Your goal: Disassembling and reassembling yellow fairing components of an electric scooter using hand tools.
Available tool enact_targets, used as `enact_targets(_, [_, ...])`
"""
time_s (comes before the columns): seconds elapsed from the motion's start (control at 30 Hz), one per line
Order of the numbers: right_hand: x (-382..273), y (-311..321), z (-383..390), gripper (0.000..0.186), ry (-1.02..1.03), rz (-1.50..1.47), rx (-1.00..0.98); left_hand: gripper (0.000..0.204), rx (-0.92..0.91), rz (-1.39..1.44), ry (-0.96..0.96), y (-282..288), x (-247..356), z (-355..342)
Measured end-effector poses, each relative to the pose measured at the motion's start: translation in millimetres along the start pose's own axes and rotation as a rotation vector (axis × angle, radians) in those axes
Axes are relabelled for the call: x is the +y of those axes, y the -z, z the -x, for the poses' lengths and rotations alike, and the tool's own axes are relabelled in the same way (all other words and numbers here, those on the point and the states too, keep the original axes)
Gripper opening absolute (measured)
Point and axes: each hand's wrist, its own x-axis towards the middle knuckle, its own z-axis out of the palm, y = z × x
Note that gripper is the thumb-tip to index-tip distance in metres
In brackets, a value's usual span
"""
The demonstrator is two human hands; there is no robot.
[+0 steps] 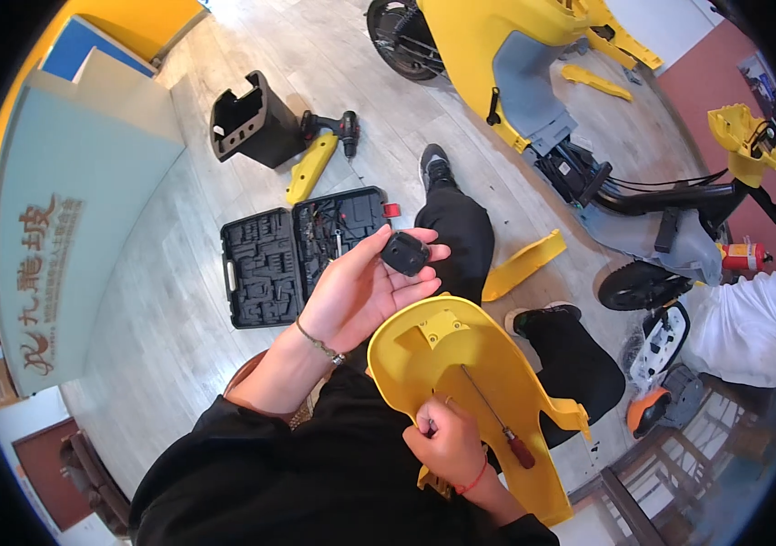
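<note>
At the frame's lower center, the curled right hand point(450, 443) conceals whatever may lie inside its fist and covers a portion of the yellow panel point(397, 355). Near the center, the underside of the black part point(406, 254) is out of sight against the left hand point(360, 278). That hand and its forearm point(274, 373) block the lower right of the tool case point(260, 264); several pieces inside are too small to identify. The yellow scooter point(470, 45) is cut off at the top edge. At lower right, at least 2 dark specks point(595, 448) are too small to tell.
</note>
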Motion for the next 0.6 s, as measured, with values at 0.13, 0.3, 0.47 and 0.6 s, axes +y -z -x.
enact_targets(0.13, [7, -15, -12, 0.020, -0.032, -0.041, -0.045, 0.043, 0.040, 0.009, -0.027, 7, 6, 2])
enact_targets(0.3, [-12, 2, -11, 0.017, -0.164, -0.103, -0.129, 0.043, 0.045, -0.062, -0.071, 24, 5, 1])
enact_targets(0.47, [-40, 70, 18, 0.010, -0.030, -0.175, 0.033, 0.042, 0.131, -0.047, -0.044, 49, 3, -13])
enact_targets(0.6, [-62, 94, 57, 0.008, 0.197, -0.516, 0.389, 0.042, 0.189, -0.058, -0.041, 65, 3, -21])
